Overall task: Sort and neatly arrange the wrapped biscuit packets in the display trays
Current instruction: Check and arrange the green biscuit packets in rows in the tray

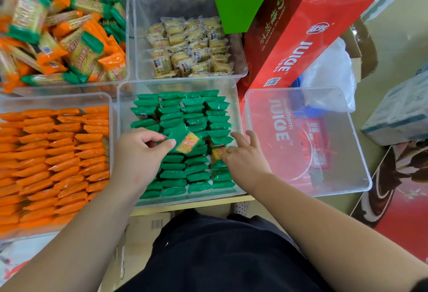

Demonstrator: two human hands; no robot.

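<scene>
A clear tray (237, 97) in front of me holds several rows of green-wrapped biscuit packets (196, 111) standing on edge. My left hand (141, 152) pinches one green packet (185, 140) between thumb and fingers, tilted above the rows. My right hand (243, 152) reaches into the right column, index finger stretched out, fingers touching a packet (217, 153) whose yellow-orange face shows. To the left, another clear tray (111, 106) is packed with neat rows of orange packets (53, 152).
At the back left a tray (126, 36) holds a loose heap of orange and green packets. A back tray (139, 36) holds yellow biscuit packets. An empty clear tray (335, 189) sits to the right. Red juice cartons (301, 36) and a white bag (328, 71) stand behind.
</scene>
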